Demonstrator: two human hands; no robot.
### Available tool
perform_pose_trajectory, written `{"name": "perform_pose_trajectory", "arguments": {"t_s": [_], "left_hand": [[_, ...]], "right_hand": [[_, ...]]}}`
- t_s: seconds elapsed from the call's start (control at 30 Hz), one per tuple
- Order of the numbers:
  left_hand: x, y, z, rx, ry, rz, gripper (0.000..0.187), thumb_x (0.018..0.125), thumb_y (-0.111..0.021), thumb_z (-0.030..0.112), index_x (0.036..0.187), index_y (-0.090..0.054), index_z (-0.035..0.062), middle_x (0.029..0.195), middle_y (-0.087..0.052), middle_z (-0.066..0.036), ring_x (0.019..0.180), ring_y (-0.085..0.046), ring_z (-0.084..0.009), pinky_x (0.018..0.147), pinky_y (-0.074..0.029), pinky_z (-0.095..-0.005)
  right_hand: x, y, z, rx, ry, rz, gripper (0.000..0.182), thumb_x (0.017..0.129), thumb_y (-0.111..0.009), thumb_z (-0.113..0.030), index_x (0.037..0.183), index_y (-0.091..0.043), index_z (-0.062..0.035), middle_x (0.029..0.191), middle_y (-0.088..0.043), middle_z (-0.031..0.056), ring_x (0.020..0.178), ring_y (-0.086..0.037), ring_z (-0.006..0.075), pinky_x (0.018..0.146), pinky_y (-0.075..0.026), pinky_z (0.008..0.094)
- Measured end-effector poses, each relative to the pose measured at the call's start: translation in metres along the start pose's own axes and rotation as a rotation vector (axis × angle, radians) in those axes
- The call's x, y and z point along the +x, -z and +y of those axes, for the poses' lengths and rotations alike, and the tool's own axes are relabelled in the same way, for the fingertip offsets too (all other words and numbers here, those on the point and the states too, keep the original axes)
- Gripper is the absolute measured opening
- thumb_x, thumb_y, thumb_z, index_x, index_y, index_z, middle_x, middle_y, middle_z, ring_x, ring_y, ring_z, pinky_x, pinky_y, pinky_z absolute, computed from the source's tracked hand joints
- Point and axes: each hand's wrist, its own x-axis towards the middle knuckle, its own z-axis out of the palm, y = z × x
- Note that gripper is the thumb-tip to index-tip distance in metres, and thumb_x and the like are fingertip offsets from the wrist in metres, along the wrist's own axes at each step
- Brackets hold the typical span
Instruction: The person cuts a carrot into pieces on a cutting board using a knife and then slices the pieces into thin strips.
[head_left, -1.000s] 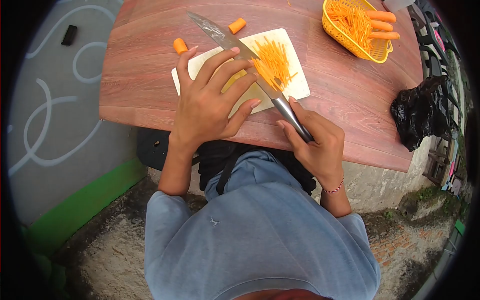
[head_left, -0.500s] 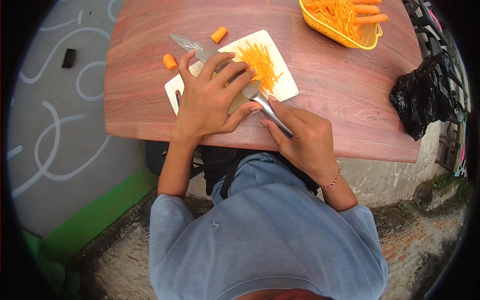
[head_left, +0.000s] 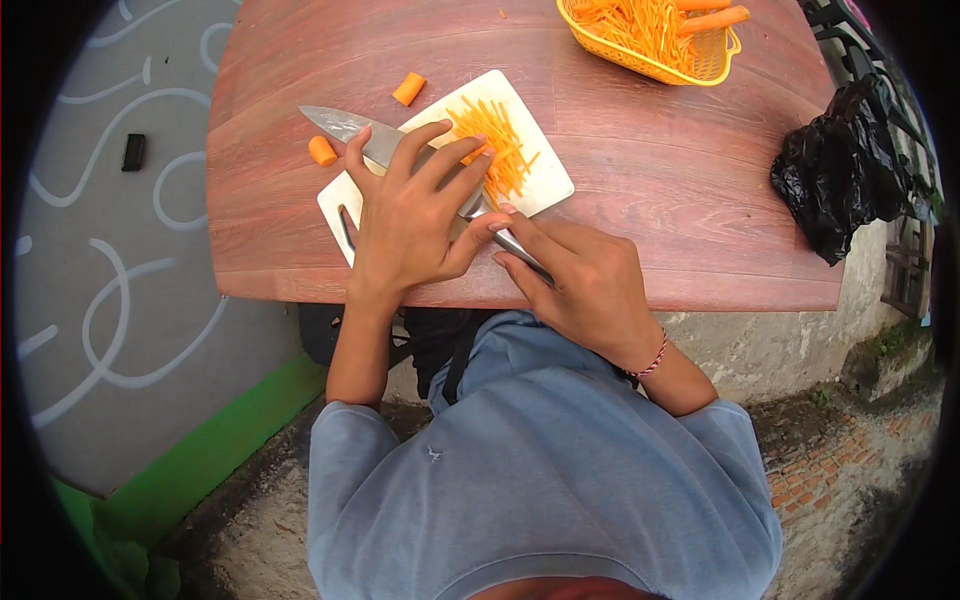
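My right hand [head_left: 585, 290] is closed around the handle of a large kitchen knife [head_left: 345, 126]. The blade lies slantwise over a white cutting board [head_left: 535, 165], its tip reaching past the board's edge to the left. My left hand [head_left: 415, 215] is open, fingers spread across the blade, hiding its middle; its thumb is near the handle. Thin carrot shreds [head_left: 505, 150] are heaped on the board just beyond the fingertips. Whatever lies under my left palm is hidden. One carrot chunk [head_left: 322, 151] sits beside the blade, and another carrot piece [head_left: 409, 88] lies behind the board.
A yellow plastic basket [head_left: 655, 68] with carrot shreds and whole peeled carrots stands at the far edge of the reddish wooden table [head_left: 660, 200]. At the right side hangs a black plastic bag [head_left: 835, 165]. A small black object [head_left: 133, 152] lies on the grey painted surface to the left.
The knife and both hands have shifted slightly toward me and to the left relative to the board. The whole view has also turned a little. My right hand keeps its hold on the handle.
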Motion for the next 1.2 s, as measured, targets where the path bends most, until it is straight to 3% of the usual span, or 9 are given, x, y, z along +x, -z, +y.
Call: {"name": "perform_pose_trajectory", "arguments": {"t_s": [0.17, 0.23, 0.37, 0.57, 0.6, 0.73, 0.83, 1.0, 1.2], "left_hand": [[-0.004, 0.01, -0.001, -0.028, 0.07, 0.04, 0.06, 0.103, -0.052, 0.065, 0.132, -0.077, 0.0185, 0.139, -0.071, 0.001, 0.139, -0.056, -0.0285, 0.122, -0.008, -0.0646], [-0.01, 0.015, -0.003, -0.04, -0.008, 0.069, 0.054, 0.097, -0.065, 0.062, 0.125, -0.079, 0.0182, 0.138, -0.071, 0.002, 0.138, -0.055, -0.0272, 0.118, -0.014, -0.0678], [-0.018, 0.019, -0.008, 0.026, 0.03, 0.018, 0.051, 0.097, -0.064, 0.061, 0.126, -0.079, 0.021, 0.141, -0.07, 0.002, 0.14, -0.053, -0.0282, 0.119, -0.012, -0.0673], [-0.025, 0.035, -0.029, 0.059, 0.172, 0.302, 0.049, 0.098, -0.068, 0.048, 0.136, -0.075, 0.0181, 0.151, -0.065, -0.003, 0.145, -0.049, -0.0301, 0.122, -0.014, -0.0596], [-0.022, 0.038, -0.034, 0.075, 0.136, 0.363, 0.044, 0.097, -0.072, 0.032, 0.136, -0.074, 0.0134, 0.149, -0.065, -0.006, 0.14, -0.052, -0.031, 0.12, -0.026, -0.0537], [0.001, 0.031, -0.064, -0.191, 0.147, 0.293, 0.046, 0.092, -0.067, 0.005, 0.138, -0.068, 0.0053, 0.14, -0.068, -0.013, 0.136, -0.057, -0.0343, 0.112, -0.045, -0.0476], [0.021, 0.008, -0.093, -0.214, 0.04, 0.139, 0.048, 0.09, -0.066, 0.004, 0.137, -0.068, 0.0056, 0.142, -0.067, -0.013, 0.138, -0.057, -0.0319, 0.114, -0.043, -0.0479], [0.024, -0.028, -0.119, -0.266, 0.027, 0.091, 0.044, 0.092, -0.062, 0.004, 0.135, -0.07, 0.0065, 0.139, -0.068, -0.012, 0.134, -0.058, -0.0311, 0.113, -0.043, -0.0466], [0.012, -0.031, -0.127, -0.382, 0.11, 0.169, 0.029, 0.099, -0.068, 0.017, 0.125, -0.074, 0.0052, 0.127, -0.071, -0.011, 0.119, -0.062, -0.0293, 0.102, -0.049, -0.0442]], "right_hand": [[-0.002, 0.0, -0.001, 0.006, -0.005, 0.015, 0.046, 0.09, -0.081, -0.02, 0.132, -0.072, -0.0053, 0.079, -0.066, 0.0065, 0.069, -0.067, 0.0255, 0.061, -0.054, 0.0409], [-0.003, -0.001, -0.002, 0.015, 0.007, 0.02, 0.046, 0.089, -0.082, -0.02, 0.132, -0.072, -0.0053, 0.081, -0.067, 0.0065, 0.07, -0.068, 0.0254, 0.061, -0.054, 0.0405], [-0.008, -0.004, -0.004, 0.064, 0.06, 0.02, 0.05, 0.086, -0.084, -0.018, 0.133, -0.072, -0.0056, 0.087, -0.073, 0.0072, 0.072, -0.071, 0.0251, 0.062, -0.056, 0.0387], [-0.015, 0.004, 0.001, 0.163, 0.018, 0.087, 0.047, 0.084, -0.087, -0.012, 0.128, -0.076, -0.0014, 0.087, -0.078, 0.0114, 0.068, -0.073, 0.0269, 0.062, -0.058, 0.0359], [-0.015, 0.009, 0.001, 0.151, -0.008, 0.102, 0.045, 0.086, -0.087, -0.01, 0.128, -0.075, 0.0011, 0.085, -0.077, 0.0141, 0.065, -0.072, 0.0248, 0.062, -0.057, 0.0331], [-0.026, 0.017, 0.012, 0.136, -0.226, 0.193, 0.046, 0.091, -0.085, -0.009, 0.133, -0.073, 0.0043, 0.089, -0.078, 0.017, 0.069, -0.07, 0.0151, 0.066, -0.055, 0.0288], [-0.027, 0.022, 0.018, 0.086, -0.441, 0.223, 0.043, 0.093, -0.082, -0.009, 0.133, -0.072, 0.0053, 0.099, -0.08, 0.0203, 0.08, -0.075, 0.0187, 0.073, -0.058, 0.0305], [-0.024, 0.02, 0.023, -0.055, -0.496, 0.204, 0.041, 0.096, -0.079, -0.016, 0.129, -0.073, 0.0069, 0.118, -0.077, 0.0285, 0.109, -0.078, 0.0336, 0.095, -0.059, 0.0377], [-0.016, 0.022, 0.027, -0.03, -0.577, 0.119, 0.042, 0.096, -0.079, -0.017, 0.131, -0.073, 0.005, 0.119, -0.077, 0.0276, 0.112, -0.078, 0.0319, 0.098, -0.058, 0.0366]]}}
